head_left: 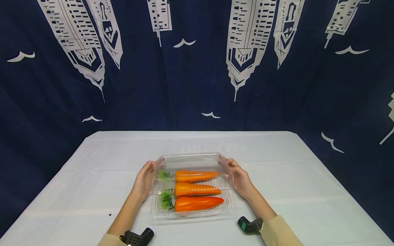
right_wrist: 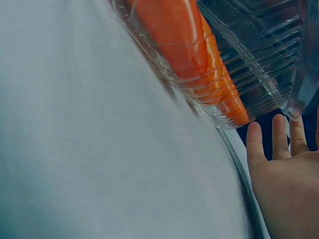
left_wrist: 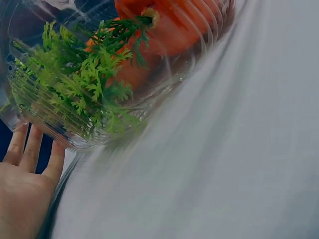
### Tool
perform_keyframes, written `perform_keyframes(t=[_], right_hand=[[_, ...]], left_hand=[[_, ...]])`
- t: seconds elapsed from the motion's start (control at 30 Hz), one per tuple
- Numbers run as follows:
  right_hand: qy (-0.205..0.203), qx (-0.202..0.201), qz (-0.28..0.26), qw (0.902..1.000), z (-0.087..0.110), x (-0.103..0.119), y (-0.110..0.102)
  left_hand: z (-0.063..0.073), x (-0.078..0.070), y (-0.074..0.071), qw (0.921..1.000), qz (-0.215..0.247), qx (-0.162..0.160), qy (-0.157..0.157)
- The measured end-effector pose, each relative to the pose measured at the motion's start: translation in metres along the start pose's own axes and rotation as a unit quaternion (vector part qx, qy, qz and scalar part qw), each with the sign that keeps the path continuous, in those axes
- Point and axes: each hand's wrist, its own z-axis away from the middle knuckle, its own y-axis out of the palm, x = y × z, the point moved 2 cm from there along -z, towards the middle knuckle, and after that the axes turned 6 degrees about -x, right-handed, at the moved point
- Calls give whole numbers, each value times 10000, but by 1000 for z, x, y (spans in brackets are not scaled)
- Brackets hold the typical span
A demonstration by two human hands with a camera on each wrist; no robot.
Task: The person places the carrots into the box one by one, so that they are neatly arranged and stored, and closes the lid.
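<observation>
A clear plastic clamshell box lies on the white table with three orange carrots side by side in it. Leafy green tops are at the carrots' left ends. The box's clear lid is tilted up over the far side, overlapping the farthest carrot. My left hand is at the left side of the lid; the left wrist view shows straight fingers touching the plastic. At the lid's right side is my right hand, with extended fingertips at the plastic edge. Both thumbs are hidden in the wrist views.
The white table extends around the box on all sides. Behind it hangs a dark blue cloth printed with white buildings and birds. A small dark speck lies left of the box. Black cameras are strapped to both wrists.
</observation>
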Motion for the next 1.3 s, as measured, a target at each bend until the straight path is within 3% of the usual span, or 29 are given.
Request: perform_keyframes(t=[0.07,0.2,0.43,0.57,0.73,1.17,1.3], right_hand=[[88,-24,-114,9999,-1,0,0],[50,-142,235,9996,-3,-3,-3],[-26,-135,533,9985,-5,-6,-4],[131,-179,515,9984,-4,-4,-1],[346,-280,599,9972,-3,-4,-2],[513,-224,648,9963,-1,-3,-4],[634,-264,826,9942,-1,-2,-5]], left_hand=[[0,0,0,9999,-18,12,150],[0,0,1,9990,103,255,341],[7,-11,10,9976,388,558,145],[3,-5,5,9969,287,707,171],[-1,1,1,9978,50,605,249],[0,0,-1,9982,-57,598,11],[-2,1,-3,9989,-147,450,-14]])
